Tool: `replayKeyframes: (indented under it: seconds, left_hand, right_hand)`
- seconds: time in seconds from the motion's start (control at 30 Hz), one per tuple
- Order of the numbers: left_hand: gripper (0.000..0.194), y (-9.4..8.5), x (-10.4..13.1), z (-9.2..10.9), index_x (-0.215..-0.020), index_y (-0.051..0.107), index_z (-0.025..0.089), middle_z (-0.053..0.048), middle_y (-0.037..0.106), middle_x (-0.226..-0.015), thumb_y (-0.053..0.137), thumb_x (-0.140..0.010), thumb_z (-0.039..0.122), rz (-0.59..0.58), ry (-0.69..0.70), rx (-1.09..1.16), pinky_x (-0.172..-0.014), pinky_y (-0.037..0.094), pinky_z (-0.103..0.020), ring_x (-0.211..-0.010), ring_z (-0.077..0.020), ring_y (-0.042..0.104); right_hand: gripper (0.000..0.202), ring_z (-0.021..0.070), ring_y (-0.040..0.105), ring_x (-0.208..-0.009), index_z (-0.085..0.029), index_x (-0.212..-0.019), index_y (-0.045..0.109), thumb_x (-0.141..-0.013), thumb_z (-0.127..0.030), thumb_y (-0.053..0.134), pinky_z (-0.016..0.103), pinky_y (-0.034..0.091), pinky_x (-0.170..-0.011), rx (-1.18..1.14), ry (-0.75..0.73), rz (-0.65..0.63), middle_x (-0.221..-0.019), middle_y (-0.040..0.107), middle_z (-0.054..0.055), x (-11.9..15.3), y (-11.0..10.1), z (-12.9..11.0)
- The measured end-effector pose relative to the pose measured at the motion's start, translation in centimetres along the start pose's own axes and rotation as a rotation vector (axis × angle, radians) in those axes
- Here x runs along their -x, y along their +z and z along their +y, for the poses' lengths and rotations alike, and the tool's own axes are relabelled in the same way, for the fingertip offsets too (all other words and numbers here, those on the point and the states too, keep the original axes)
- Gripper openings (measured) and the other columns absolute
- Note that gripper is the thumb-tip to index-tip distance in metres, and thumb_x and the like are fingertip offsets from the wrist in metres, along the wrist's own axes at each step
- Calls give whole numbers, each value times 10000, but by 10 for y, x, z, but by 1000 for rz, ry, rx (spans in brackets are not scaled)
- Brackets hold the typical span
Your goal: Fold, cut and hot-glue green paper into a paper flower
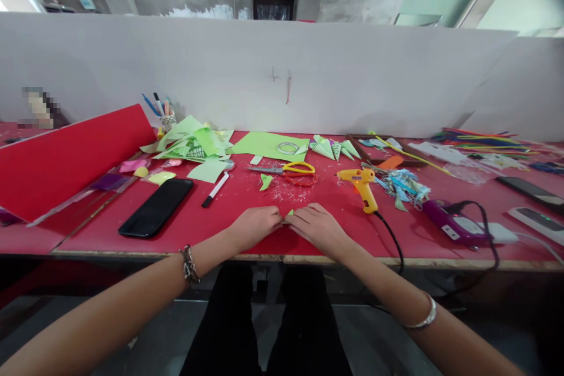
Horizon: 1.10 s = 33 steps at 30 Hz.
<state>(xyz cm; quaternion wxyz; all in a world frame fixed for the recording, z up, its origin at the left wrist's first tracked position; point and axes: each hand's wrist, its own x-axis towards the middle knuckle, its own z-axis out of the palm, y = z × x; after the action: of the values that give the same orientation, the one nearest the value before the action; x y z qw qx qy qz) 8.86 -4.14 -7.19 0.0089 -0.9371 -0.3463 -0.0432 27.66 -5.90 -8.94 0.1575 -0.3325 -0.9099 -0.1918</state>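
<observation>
Green paper piece (291,212), being held at the lower centre of the frame, close to the near edge of the red counter (238,200). Pinching it from both sides with the fingertips of the left hand (262,221) and the right hand (318,225), holding them almost together and hiding most of its shape. Probably being partway along: showing pale green cones (324,147) already folded right of upper centre, near a flat green sheet (264,142) apparently left to use, but showing nothing completed between the fingers. Not revealing how many pieces are left. Leaving little room below, before the counter's front edge. Having open surface leftward up to the black phone (156,208) and rightward up to the yellow glue gun (361,182). Facing scissors (299,168) and a loose green scrap (265,181) above.
</observation>
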Motion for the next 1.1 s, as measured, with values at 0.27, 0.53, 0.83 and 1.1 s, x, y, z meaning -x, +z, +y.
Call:
replayKeyframes:
  seconds: [0.27, 0.53, 0.83, 1.1]
  left_hand:
    - [267, -3, 2, 4, -908, 558, 141, -50, 567, -841, 356, -862, 311, 33, 29, 28, -673, 410, -224, -781, -133, 528]
    - [213, 2, 6, 3, -937, 527, 121, -67, 572, -786, 331, -858, 136, 109, 166, -231, -669, 415, -293, -747, -164, 544]
    - [277, 4, -1, 0, -920, 569, 142, -47, 570, -808, 320, -879, 258, 37, 24, 38, -664, 417, -233, -760, -132, 544]
    - [317, 2, -5, -1, -899, 610, 146, -45, 560, -799, 324, -876, 280, 17, -26, 176, -661, 405, -218, -729, -118, 535]
  right_hand:
    - [208, 122, 521, -686, -165, -844, 599, -857, -224, 400, 242, 348, -642, -160, 69, -41, -745, 598, 34, 0, 5, 1]
    - [246, 124, 529, -740, -163, -841, 597, -865, -240, 364, 233, 426, -697, -448, 228, -55, -779, 593, 39, -4, 8, 2]
    - [212, 131, 534, -804, -180, -970, 572, -841, -238, 414, 243, 442, -703, -453, 255, -66, -873, 570, 56, 1, 4, 1]
    - [151, 143, 529, -806, -147, -839, 580, -828, -195, 437, 249, 439, -714, -410, 244, -82, -833, 580, 62, -5, -1, -1]
